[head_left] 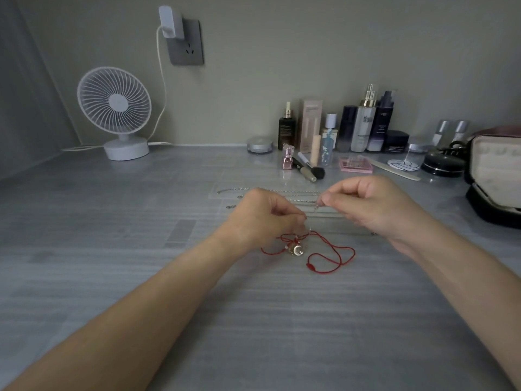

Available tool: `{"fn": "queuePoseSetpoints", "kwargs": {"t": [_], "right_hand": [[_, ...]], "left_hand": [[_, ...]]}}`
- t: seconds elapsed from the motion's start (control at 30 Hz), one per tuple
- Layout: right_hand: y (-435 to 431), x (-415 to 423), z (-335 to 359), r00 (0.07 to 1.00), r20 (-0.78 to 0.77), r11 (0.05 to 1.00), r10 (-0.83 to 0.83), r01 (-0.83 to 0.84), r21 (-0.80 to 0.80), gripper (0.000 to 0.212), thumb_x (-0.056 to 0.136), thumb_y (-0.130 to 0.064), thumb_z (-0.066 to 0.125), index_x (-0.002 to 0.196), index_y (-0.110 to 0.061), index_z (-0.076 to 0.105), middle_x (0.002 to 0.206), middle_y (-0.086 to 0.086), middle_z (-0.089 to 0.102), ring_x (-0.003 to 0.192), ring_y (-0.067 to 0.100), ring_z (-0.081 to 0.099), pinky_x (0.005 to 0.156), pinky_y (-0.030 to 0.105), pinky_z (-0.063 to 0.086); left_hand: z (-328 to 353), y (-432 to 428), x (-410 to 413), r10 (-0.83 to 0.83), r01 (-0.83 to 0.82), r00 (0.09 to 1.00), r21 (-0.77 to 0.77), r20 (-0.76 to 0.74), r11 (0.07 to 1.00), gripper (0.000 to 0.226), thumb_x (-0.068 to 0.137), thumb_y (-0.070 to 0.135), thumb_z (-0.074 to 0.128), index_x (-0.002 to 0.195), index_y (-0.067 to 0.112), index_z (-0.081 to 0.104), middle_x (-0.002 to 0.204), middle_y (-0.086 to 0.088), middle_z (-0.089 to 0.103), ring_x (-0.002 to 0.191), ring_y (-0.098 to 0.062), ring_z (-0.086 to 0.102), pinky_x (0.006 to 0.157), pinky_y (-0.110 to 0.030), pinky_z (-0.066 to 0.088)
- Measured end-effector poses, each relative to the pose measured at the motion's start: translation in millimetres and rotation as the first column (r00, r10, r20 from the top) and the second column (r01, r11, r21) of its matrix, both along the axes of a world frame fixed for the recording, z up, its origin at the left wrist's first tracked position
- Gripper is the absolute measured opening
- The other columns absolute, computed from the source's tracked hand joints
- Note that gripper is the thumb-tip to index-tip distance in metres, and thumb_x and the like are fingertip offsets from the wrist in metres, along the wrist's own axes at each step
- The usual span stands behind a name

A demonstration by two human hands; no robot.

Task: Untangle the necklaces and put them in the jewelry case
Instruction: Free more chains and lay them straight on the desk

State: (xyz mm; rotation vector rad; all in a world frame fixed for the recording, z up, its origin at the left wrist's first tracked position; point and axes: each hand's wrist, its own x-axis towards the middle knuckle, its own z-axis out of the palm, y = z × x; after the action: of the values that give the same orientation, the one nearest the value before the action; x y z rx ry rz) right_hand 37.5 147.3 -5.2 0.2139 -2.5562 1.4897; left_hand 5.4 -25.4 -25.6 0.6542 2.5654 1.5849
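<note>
Head view: your left hand [262, 215] pinches the top of the tangled red cord necklace with gold moon pendant [297, 249] lying just below it, your right hand [375, 207] pinches a thin silver chain [317, 206], and the dark, pale-lined jewelry case [493, 176] sits well to the right.

Lettering on the toiletries along the back wall. Only one mark can be partly read: the white pump bottle [363, 128] carries a dark word beginning with a capital "H", with smaller characters beneath it, too blurred to make out. The dark purple bottle [382, 122] bears a short pale logo near its shoulder and fine print lower down, neither legible. The black dropper bottle [286, 131], the tall beige carton [310, 122] and the dark jar [397, 141] show rows of small print, all unreadable.
</note>
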Motion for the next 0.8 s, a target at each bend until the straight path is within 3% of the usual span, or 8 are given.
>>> {"fn": "queuePoseSetpoints", "kwargs": {"t": [0.07, 0.13, 0.27, 0.4, 0.6, 0.8], "right_hand": [[-0.2, -0.8, -2.3, 0.998, -0.062, 0.994, -0.013, 0.019, 0.11, 0.007, 0.082, -0.02, 0.065, 0.08, -0.021, 0.072, 0.077, -0.004, 0.073, 0.079, 0.01, 0.066, 0.078, 0.026, 0.052], [-1.8, -1.3, -4.9, 0.996, -0.092, 0.976, -0.009, 0.029, 0.214, 0.007, 0.081, -0.022, 0.067, 0.084, -0.019, 0.073, 0.086, 0.001, 0.073, 0.086, 0.019, 0.067, 0.086, 0.038, 0.052], [-3.5, -1.8, -10.1, 0.996, -0.086, 0.936, 0.017, 0.014, 0.351, 0.011, 0.08, -0.027, 0.068, 0.089, -0.025, 0.074, 0.087, -0.011, 0.072, 0.085, 0.007, 0.065, 0.085, 0.031, 0.051], [-2.7, -1.5, -7.6, 0.989, -0.147, 0.966, 0.016, 0.023, 0.259, 0.011, 0.08, -0.028, 0.067, 0.089, -0.025, 0.073, 0.087, -0.009, 0.072, 0.085, 0.007, 0.065, 0.083, 0.029, 0.05], [-0.4, -1.2, -3.0, 0.971, -0.235, 0.991, -0.053, 0.08, 0.108, 0.011, 0.083, -0.024, 0.064, 0.081, -0.033, 0.07, 0.085, -0.014, 0.07, 0.087, 0.015, 0.066, 0.085, 0.036, 0.053], [0.0, -11.7, -10.2, 0.983, -0.179, 0.973, -0.027, 0.067, 0.219, 0.01, 0.082, -0.024, 0.066, 0.087, -0.02, 0.074, 0.085, -0.006, 0.072, 0.083, 0.011, 0.066, 0.084, 0.033, 0.052]], "left_hand": [[1.7, -1.5, -0.4, 0.036, -0.036, 0.999, -0.015, -0.034, 0.999, 0.006, 0.08, 0.017, 0.069, 0.076, 0.018, 0.072, 0.072, 0.003, 0.07, 0.07, -0.007, 0.063, 0.079, -0.027, 0.053], [4.7, -1.8, 0.2, 0.061, -0.061, 0.997, -0.012, -0.049, 0.998, 0.013, 0.083, 0.019, 0.065, 0.071, 0.018, 0.071, 0.072, -0.001, 0.069, 0.069, -0.01, 0.059, 0.072, -0.026, 0.051], [8.1, -0.7, 1.3, 0.06, -0.063, 0.997, 0.064, 0.047, 0.996, 0.024, 0.09, 0.017, 0.055, 0.067, 0.019, 0.062, 0.064, 0.009, 0.064, 0.06, -0.002, 0.057, 0.053, -0.008, 0.043], [10.5, -0.2, 2.5, 0.057, -0.079, 0.987, 0.144, 0.152, 0.986, 0.026, 0.092, 0.013, 0.05, 0.068, 0.013, 0.06, 0.058, 0.004, 0.062, 0.047, 0.002, 0.054, 0.049, -0.007, 0.04], [10.3, -2.0, 2.3, 0.09, -0.101, 0.981, 0.056, 0.174, 0.993, 0.026, 0.089, 0.012, 0.052, 0.065, 0.014, 0.061, 0.045, 0.007, 0.053, 0.046, -0.01, 0.048, 0.045, -0.02, 0.037], [16.6, -9.0, 8.2, -0.008, 0.04, 0.975, -0.14, 0.221, 0.989, 0.022, 0.088, 0.017, 0.056, 0.068, 0.013, 0.065, 0.043, 0.003, 0.054, 0.036, -0.009, 0.044, 0.041, -0.017, 0.034]]}}
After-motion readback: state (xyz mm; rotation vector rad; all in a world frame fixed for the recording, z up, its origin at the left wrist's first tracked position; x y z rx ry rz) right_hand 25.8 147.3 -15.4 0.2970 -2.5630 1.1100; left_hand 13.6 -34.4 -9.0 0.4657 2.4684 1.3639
